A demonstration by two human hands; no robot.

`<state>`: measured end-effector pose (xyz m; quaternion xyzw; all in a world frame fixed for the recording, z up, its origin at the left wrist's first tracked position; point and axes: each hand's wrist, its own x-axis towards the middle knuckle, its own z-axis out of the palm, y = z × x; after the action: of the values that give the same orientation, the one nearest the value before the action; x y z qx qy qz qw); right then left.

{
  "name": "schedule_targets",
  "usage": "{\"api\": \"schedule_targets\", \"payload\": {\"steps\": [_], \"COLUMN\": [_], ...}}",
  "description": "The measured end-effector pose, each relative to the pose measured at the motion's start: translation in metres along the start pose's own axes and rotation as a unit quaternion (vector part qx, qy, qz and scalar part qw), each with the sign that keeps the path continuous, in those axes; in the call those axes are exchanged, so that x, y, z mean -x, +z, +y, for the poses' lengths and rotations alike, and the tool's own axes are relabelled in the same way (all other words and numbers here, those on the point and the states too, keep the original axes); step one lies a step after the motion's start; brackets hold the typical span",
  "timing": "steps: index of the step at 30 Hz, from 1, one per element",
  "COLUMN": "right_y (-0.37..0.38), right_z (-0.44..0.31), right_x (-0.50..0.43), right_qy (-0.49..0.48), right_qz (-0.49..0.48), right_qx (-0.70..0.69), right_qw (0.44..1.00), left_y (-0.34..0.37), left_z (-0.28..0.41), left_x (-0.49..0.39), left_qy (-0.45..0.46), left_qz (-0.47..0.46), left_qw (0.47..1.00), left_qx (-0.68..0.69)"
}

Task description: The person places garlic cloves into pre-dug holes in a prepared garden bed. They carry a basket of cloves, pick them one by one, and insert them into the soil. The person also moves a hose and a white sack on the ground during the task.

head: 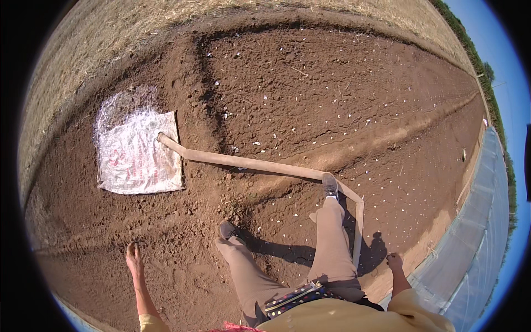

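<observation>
My left hand (pixel 135 256) hangs out to the left over bare soil, its fingers slightly apart and no object seen in it. My right hand (pixel 395 262) is out to the right with curled fingers; whether anything is inside cannot be seen. A tan layflat hose (pixel 253 162) runs across the ground between my legs and the plot. Its open end lies on a white woven sack (pixel 139 159) with faded red print, spread flat on the soil. My right shoe (pixel 330 184) is at a bend of the hose, and the hose continues back beside my right leg.
Low soil ridges (pixel 373 143) divide the brown plots (pixel 286 83), which are dotted with white bits. My left shoe (pixel 227 229) stands on crumbly earth. Dry straw (pixel 124 31) covers the ground beyond. A plastic-film covered structure (pixel 460 253) runs along the right. Whitish wet-looking ground borders the sack.
</observation>
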<state>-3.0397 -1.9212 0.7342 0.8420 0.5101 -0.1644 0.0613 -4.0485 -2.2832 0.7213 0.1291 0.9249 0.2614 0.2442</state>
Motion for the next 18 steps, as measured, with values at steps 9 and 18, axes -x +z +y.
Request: {"api": "schedule_targets", "payload": {"steps": [9,18], "right_y": [-0.045,-0.139], "right_z": [-0.284,-0.496], "right_x": [-0.369,-0.639], "right_qy": [-0.201,-0.417], "right_qz": [-0.119,-0.048], "right_qx": [0.161,0.197], "right_qw": [0.959,0.886], "left_y": [0.289,0.554], "left_z": [0.142,0.264], "left_x": [0.234,0.542], "left_qy": [-0.302,-0.501], "left_qz": [0.102,0.116], "left_qw": [0.94,0.841], "left_qx": [0.122,0.165]}}
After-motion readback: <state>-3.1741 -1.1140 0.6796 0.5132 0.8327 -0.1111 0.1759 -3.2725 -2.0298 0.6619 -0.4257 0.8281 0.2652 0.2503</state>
